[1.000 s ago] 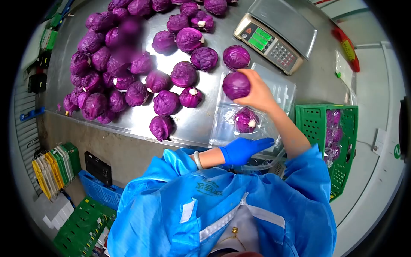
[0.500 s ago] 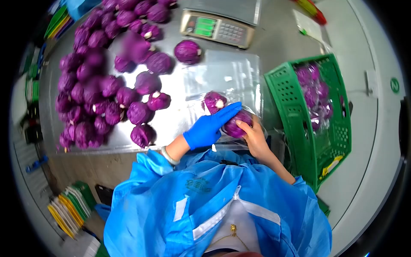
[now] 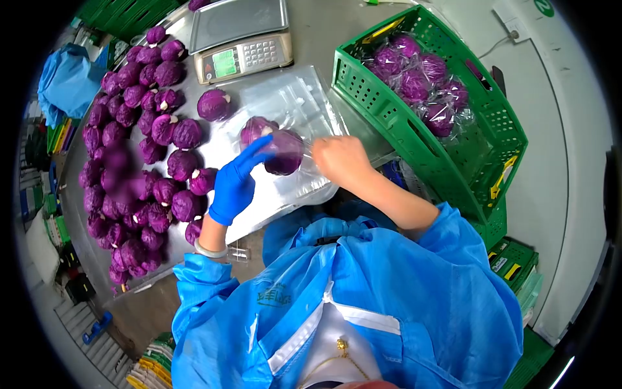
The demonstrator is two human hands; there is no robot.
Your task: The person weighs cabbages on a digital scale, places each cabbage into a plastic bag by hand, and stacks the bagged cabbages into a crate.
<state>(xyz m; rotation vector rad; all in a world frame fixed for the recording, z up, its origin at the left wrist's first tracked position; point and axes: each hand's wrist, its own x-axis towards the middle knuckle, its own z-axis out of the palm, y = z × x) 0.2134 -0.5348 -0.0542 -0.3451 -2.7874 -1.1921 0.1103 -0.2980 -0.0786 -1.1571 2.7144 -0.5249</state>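
Note:
My left hand [image 3: 236, 185], in a blue glove, reaches to two purple cabbages with its fingers extended against them. One cabbage [image 3: 285, 154] lies in clear film just right of the fingertips; the other [image 3: 255, 130] sits directly behind it. To their right my bare right hand [image 3: 338, 159] is closed on the gathered edge of the clear plastic bag [image 3: 307, 153]. A stack of flat clear bags [image 3: 304, 97] lies under and behind the cabbages. A single cabbage [image 3: 214, 105] rests on the metal table, left of the stack.
Many loose cabbages [image 3: 152, 146] cover the left of the metal table [image 3: 223, 227]. A scale [image 3: 243, 58] stands at the back. The green crate [image 3: 427, 139] at the right holds several wrapped cabbages [image 3: 414, 84]. A person's blue sleeve or garment [image 3: 70, 81] shows at the far left.
The view has turned toward the crate. My right hand has brought a cabbage down beside the other, let go of it and pulled the plastic out to the right. My left hand stays at the cabbages.

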